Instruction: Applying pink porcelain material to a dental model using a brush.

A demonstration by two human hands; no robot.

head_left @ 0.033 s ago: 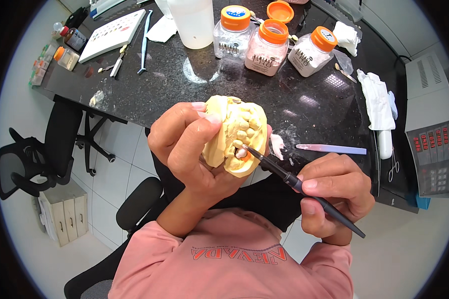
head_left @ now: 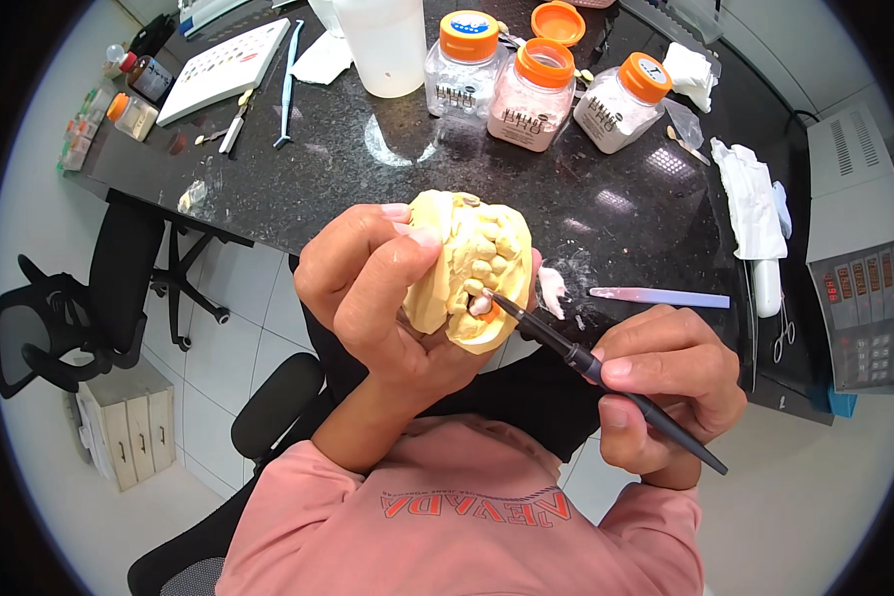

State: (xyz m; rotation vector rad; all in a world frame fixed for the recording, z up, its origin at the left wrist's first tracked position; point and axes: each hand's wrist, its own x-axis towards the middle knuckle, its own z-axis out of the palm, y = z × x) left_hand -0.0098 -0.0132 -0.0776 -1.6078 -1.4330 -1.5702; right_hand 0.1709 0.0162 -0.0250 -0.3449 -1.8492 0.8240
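Head view: the left hand (head_left: pixel 377 298) grips one yellow dental cast (head_left: pixel 472 268) above the black counter's (head_left: pixel 368 189) near edge; the right hand (head_left: pixel 666 387) pinches one dark brush (head_left: pixel 586 363), tip touching a tooth. At twelve o'clock stand three orange-capped jars (head_left: pixel 536 84); at three o'clock lies one pale spatula (head_left: pixel 661 297), with bare counter around it

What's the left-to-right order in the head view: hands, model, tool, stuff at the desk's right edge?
left hand → yellow dental cast → dark brush tool → right hand → white cloth → grey control unit
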